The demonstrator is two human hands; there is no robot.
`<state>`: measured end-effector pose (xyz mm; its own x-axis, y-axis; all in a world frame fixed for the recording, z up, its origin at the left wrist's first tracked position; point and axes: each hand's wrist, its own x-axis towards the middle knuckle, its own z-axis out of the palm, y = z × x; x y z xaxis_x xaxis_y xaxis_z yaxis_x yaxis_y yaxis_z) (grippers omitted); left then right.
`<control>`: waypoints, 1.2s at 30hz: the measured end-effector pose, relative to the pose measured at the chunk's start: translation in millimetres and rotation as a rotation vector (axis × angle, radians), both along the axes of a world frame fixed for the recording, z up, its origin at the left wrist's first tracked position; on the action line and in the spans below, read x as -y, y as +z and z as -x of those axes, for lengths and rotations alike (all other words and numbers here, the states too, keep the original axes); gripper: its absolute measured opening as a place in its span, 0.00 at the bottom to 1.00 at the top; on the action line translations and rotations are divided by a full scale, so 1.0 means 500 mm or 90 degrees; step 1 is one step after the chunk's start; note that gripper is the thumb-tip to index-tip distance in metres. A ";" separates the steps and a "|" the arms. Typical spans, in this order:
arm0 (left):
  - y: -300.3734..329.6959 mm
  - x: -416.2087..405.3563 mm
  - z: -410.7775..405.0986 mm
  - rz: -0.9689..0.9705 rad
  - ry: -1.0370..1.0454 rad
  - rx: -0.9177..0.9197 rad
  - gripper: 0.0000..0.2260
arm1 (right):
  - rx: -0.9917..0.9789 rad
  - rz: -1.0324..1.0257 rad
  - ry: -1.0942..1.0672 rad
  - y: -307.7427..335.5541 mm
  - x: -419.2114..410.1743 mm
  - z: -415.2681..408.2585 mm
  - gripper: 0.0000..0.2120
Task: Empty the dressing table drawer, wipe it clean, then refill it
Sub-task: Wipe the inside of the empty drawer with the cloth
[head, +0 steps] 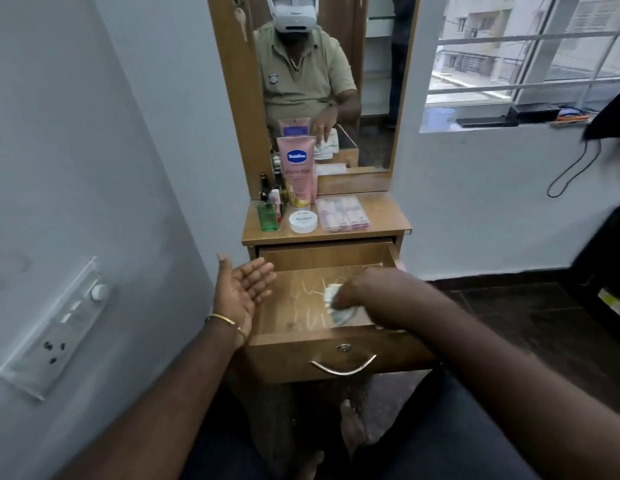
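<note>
The wooden drawer (294,344) of the dressing table is pulled out, and wet streaks show on its bare floor. My right hand (357,289) is inside it, closed on a crumpled white cloth (339,311) pressed against the floor at the right. At the drawer's left edge my left hand (244,285) hovers palm up with fingers apart, holding nothing. On the tabletop (384,220) stand a pink lotion tube (298,171), a white round jar (303,221), a green bottle (268,216), small dark bottles (265,188) and a clear box of pink items (343,214).
A mirror (322,81) rises behind the tabletop. A grey wall with a switch panel (59,327) runs close on the left. On the right is a window ledge (492,124) with small things, a hanging black cable (568,171) and dark floor (530,323). My knees sit under the drawer.
</note>
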<state>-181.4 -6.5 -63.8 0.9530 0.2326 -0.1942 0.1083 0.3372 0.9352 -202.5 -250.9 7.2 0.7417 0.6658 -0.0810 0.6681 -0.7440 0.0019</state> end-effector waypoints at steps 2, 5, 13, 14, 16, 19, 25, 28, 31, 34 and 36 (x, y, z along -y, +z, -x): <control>0.007 -0.048 0.009 0.026 0.037 -0.008 0.38 | 0.026 -0.032 0.091 -0.024 -0.086 0.007 0.22; 0.017 -0.104 0.026 0.039 0.059 -0.009 0.39 | 0.071 -0.043 0.207 -0.069 -0.202 0.026 0.19; 0.031 -0.123 0.022 0.069 0.036 0.004 0.38 | 0.057 -0.098 0.197 -0.101 -0.172 0.042 0.15; 0.031 -0.114 0.019 0.077 0.028 0.003 0.38 | 0.049 -0.105 0.183 -0.101 -0.136 0.043 0.14; 0.031 -0.090 0.011 0.092 0.013 -0.002 0.38 | 0.029 -0.114 0.152 -0.106 -0.044 0.037 0.14; 0.034 -0.053 -0.001 0.121 -0.011 -0.008 0.39 | 0.006 -0.132 0.094 -0.106 0.105 0.029 0.12; 0.040 -0.003 -0.013 0.126 -0.048 -0.012 0.39 | 0.090 -0.101 -0.035 -0.102 0.379 0.020 0.20; 0.046 0.002 -0.010 0.122 -0.054 -0.010 0.39 | 0.044 0.120 -0.154 -0.087 0.464 0.018 0.15; 0.048 -0.005 -0.004 0.104 -0.048 0.000 0.39 | 0.006 0.066 -0.276 -0.097 0.522 0.017 0.24; 0.046 -0.012 -0.003 0.094 -0.045 0.006 0.39 | 0.008 -0.205 -0.375 -0.098 0.517 0.013 0.26; 0.049 -0.031 -0.012 0.119 -0.044 0.013 0.39 | 0.025 -0.321 -0.407 -0.095 0.482 0.003 0.27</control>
